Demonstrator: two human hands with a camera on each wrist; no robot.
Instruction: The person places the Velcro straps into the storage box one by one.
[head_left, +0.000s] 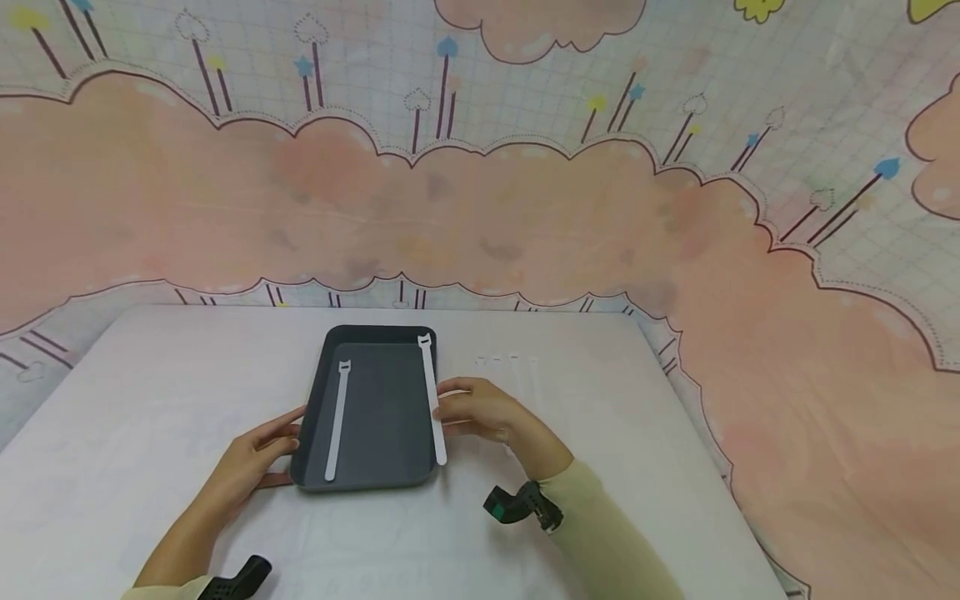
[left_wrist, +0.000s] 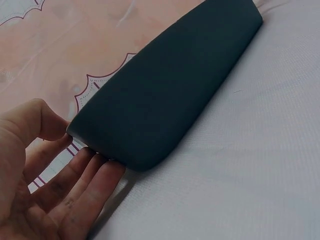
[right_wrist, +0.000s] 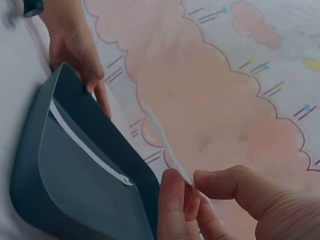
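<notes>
A dark grey tray (head_left: 382, 417) lies on the white table, with one white cable strap (head_left: 337, 421) inside along its left side. My left hand (head_left: 247, 462) rests at the tray's left edge. In the left wrist view its thumb and fingertips touch the outer wall (left_wrist: 155, 90). My right hand (head_left: 480, 408) pinches a second white cable strap (head_left: 431, 392) between thumb and fingers. This strap stands upright over the tray's right rim, its slotted head at the far end. The right wrist view shows the held strap (right_wrist: 167, 147) outside the tray.
Several faint white straps (head_left: 513, 367) lie on the white table (head_left: 600, 392) to the right of the tray, partly behind my right hand. A patterned cloth (head_left: 487, 217) in peach and white hangs beyond the table's far edge.
</notes>
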